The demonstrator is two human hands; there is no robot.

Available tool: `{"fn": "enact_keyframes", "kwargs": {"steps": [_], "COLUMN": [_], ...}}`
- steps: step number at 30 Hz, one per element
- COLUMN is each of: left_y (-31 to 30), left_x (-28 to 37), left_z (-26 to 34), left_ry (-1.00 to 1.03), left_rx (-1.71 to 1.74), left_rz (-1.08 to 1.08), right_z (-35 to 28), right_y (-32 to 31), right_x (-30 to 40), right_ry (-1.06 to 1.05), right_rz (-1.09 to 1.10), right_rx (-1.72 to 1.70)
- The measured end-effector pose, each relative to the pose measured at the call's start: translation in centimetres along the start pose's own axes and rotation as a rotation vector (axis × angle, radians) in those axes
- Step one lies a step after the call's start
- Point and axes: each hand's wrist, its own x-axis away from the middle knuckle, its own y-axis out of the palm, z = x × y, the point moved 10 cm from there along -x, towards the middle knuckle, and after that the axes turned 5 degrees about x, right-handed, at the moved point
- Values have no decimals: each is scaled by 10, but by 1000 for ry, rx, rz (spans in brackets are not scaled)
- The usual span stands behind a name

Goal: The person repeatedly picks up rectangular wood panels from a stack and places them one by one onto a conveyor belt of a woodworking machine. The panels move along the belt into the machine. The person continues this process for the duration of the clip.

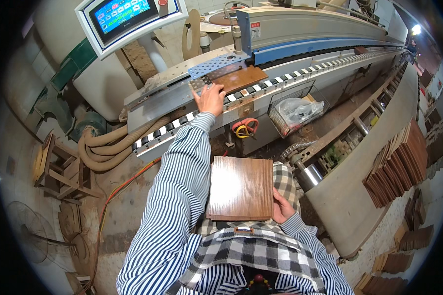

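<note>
My left hand (210,99) reaches forward, its spread fingers resting at the near left end of a brown wooden board (240,79). This board lies on the machine's feed bed beside the chain of black and white pads (254,88), partly under a perforated blue metal plate (216,65). On my lap sits a stack of brown wood-grain boards (241,188), its top face glossy with glare. My right hand (281,207) holds the right edge of this stack, with part of the fingers hidden behind it.
A control panel (123,18) stands at upper left. Scissors (245,128) and a wire basket with a plastic bag (299,108) hang on the machine's side. At right, a conveyor belt (339,210) carries stacked boards (398,166). Ribbed hoses (107,151) and a wooden stool (64,173) are at left.
</note>
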Motion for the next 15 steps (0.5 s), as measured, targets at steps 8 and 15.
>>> {"fn": "enact_keyframes", "kwargs": {"steps": [8, 15], "left_y": [2, -31], "left_x": [29, 209], "left_z": [30, -34], "left_ry": [298, -33], "left_rx": [333, 825], "left_rz": [107, -17], "right_z": [0, 2], "right_y": [1, 0], "right_x": [3, -1], "right_ry": [19, 5], "right_rz": [71, 72], "right_rx": [112, 310]}}
